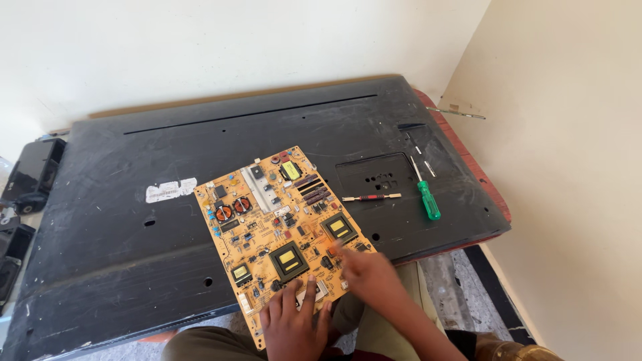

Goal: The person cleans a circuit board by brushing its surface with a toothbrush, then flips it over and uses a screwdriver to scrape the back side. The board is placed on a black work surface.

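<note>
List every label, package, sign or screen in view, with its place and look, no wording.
White rectangular paper sticker: stuck flat on the black plastic television back panel, just left of the yellow circuit board; worn, faint dark print.
No packages, signs or lit screens show.

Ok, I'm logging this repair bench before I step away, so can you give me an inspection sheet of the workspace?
Surface: large black TV back panel lying flat, dusty and scuffed, with a white sticker.
Job's things: yellow circuit board lying on the panel, near edge overhanging towards the person.
Clutter: green-handled screwdriver, thin red-and-black tool, small loose metal pieces near them.
Hands: left hand flat on the board's near edge; right hand touching its lower right corner; both empty.
Cables: nothing seen.
Surroundings: cream walls meeting in a corner, black parts at the left edge, floor below.
</note>
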